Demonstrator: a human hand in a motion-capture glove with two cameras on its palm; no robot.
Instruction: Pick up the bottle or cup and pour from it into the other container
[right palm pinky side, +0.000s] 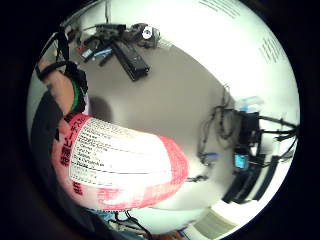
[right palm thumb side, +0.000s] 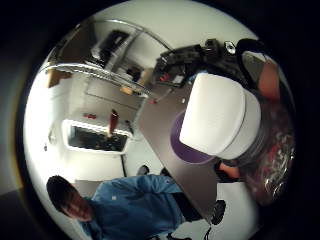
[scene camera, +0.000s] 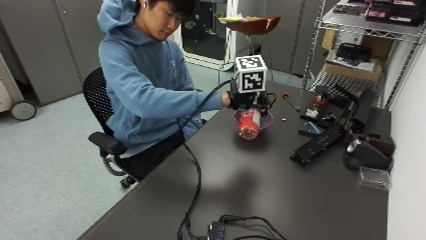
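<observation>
Right hand (scene camera: 242, 99) grips the red-labelled bottle (scene camera: 249, 124), fingers curled round its body, holding it clear of the table (scene camera: 266, 185). The bottle hangs just below the hand, directly above the purple bowl (scene camera: 266, 121), which sits on the table beneath the hand. Long axis near vertical, slightly tilted, base toward the outside camera. White cap (right palm thumb side: 217, 120) points down into the bowl (right palm thumb side: 186, 150) (cap looks on, so nothing can flow yet). Mouth end is close over the bowl's inside; whether it touches the rim cannot be told. The bare hand is not visible, so the gloved one is the only hand near. Judged: pour pose reached, cap likely needs removing.
</observation>
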